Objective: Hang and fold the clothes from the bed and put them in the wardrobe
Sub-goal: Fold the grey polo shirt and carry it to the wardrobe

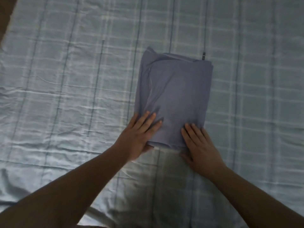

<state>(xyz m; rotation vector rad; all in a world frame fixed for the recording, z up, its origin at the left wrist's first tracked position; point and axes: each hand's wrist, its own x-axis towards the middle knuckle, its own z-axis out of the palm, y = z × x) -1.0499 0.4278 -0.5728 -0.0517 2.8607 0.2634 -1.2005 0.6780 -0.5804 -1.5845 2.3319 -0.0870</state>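
Note:
A grey-blue garment (174, 92) lies folded into a neat rectangle on the bed, a little right of the middle. My left hand (139, 137) rests on its near left corner, fingers straight on top and the thumb under the near edge. My right hand (199, 145) lies flat on the near right corner, fingers straight and pointing away from me. Both forearms reach in from the bottom of the view.
The bed is covered by a pale blue checked sheet (65, 96) with wrinkles on the left. A small dark tag (204, 56) sits just beyond the garment's far right corner. A dark edge (6, 17) shows at the top left.

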